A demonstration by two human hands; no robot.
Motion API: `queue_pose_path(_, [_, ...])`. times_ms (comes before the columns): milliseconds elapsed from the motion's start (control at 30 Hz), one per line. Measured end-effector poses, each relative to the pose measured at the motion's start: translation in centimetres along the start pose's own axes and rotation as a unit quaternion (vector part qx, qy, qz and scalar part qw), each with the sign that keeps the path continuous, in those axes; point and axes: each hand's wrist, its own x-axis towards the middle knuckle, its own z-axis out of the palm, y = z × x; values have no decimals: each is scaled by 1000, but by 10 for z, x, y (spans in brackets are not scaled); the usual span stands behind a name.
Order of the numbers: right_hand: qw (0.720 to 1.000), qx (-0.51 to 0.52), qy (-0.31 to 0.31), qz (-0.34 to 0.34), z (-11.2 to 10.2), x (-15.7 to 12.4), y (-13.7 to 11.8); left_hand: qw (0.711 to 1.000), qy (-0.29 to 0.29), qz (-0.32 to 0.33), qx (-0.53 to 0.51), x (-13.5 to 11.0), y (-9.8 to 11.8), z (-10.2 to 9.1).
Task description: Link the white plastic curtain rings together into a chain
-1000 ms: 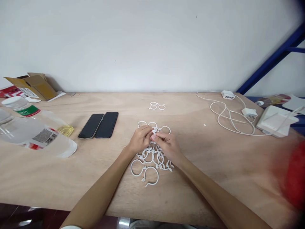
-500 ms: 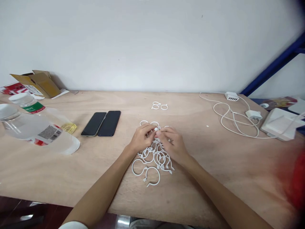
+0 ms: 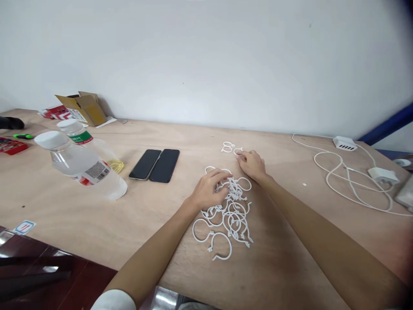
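Observation:
A loose pile of white plastic rings (image 3: 213, 234), several of them split open with small clasp ends, lies on the wooden table. Over the pile's upper left side is my left hand (image 3: 211, 188), its thumb and curved fingers apart, with rings showing between them. Farther back, my right hand (image 3: 253, 164) rests low over the table with its fingers closed together. Its fingertips are at the edge of a white plastic ring (image 3: 238, 151), and the hand hides part of what is there. Two closed rings (image 3: 227, 147) lie just left of that one.
Two phones (image 3: 155, 165) lie side by side to the left. Beyond them stand clear bottles (image 3: 87, 168) with white caps and an open cardboard box (image 3: 85, 110). On the right are a white charging hub (image 3: 344, 143), a plug (image 3: 383, 175) and looped white cable.
My right hand has left my left hand and moved back to the separate rings. My left hand has opened over the pile. The view has swung left.

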Motion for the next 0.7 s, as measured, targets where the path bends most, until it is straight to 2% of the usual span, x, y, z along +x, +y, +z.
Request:
queue_pose_path(167, [996,21,16,-89,-4,-18,3,999,4,-17,30,2,4,-1])
queue_pose_path(267, [986,64,64,-143,-16,-40,1,999,24,-30,36,3,5,-1])
queue_pose_path(400, [960,129,147,-200,-31,-85,-19,998,42,-34,31,3,5,1])
queue_pose_path(533, [941,176,146,-248,-36,-125,-45,997,45,-2,61,1,1,3])
queue_pose_path(633, [936,240,121,-227,-37,-142,-58,994,58,32,92,0,-2,5])
queue_pose_path(700, [931,319,102,-147,-39,-146,-64,991,63,50,104,0,-3,5])
